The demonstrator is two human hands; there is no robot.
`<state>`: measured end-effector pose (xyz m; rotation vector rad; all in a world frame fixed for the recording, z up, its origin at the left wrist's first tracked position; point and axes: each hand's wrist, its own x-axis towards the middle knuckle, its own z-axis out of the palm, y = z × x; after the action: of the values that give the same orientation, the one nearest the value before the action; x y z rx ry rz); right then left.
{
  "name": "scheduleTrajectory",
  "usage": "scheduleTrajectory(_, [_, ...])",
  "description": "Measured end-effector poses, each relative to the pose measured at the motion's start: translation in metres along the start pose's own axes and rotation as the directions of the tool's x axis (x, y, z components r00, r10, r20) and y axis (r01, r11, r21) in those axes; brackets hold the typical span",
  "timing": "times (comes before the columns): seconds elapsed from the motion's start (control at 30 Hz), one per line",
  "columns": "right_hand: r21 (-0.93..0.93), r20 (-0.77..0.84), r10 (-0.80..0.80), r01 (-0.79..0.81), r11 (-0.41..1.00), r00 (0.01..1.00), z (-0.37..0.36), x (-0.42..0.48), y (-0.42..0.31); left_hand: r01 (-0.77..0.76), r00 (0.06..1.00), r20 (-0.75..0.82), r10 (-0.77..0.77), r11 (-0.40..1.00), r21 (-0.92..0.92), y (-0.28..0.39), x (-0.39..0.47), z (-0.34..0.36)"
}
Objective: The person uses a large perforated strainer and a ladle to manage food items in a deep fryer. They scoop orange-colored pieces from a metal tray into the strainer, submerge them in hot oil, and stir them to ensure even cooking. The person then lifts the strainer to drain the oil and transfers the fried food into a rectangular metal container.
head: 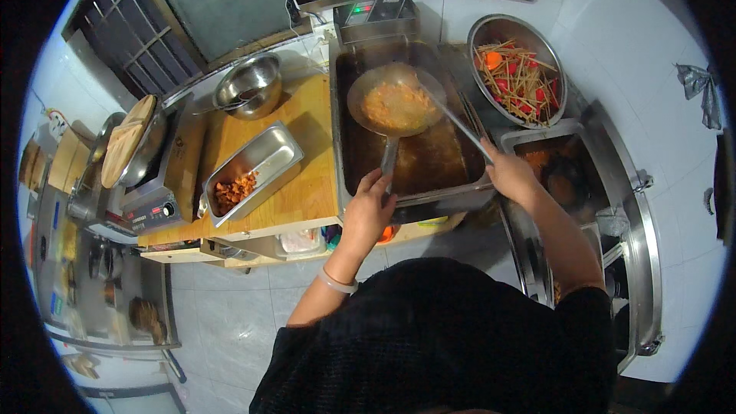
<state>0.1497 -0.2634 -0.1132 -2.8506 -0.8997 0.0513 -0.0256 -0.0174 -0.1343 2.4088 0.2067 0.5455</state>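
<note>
My left hand (368, 213) grips the handle of a round metal strainer ladle (397, 130), which holds orange-brown food pieces (397, 104). In my right hand (512, 175) is the long metal handle of a utensil (460, 122); its head reaches into the food at the ladle's upper right. Both tools are over a rectangular fryer vat (411, 188) of dark brown liquid. Whether the ladle's underside touches the liquid, I cannot tell.
Left of the vat, a steel pan (287, 167) with reddish-brown pieces stands on a wooden counter (315, 144), near a steel bowl (253, 83) and an induction cooker (158, 210). At right are a bowl of skewers (476, 63) and a container of dark liquid (552, 129).
</note>
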Motion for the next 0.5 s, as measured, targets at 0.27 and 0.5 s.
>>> scheduleTrajectory(0.27, [0.094, 0.172, -0.021, 0.005, 0.996, 0.985, -0.062, -0.078, -0.03, -0.022, 1.0, -0.016, 0.022, 1.0, 0.015, -0.001, -0.003, 0.001])
scheduleTrajectory(0.5, [0.016, 0.077, 0.003, -0.004, 1.0, 0.997, -0.029, -0.076, -0.012, -0.067, 0.997, -0.021, 0.068, 0.997, 0.038, -0.001, -0.004, 0.004])
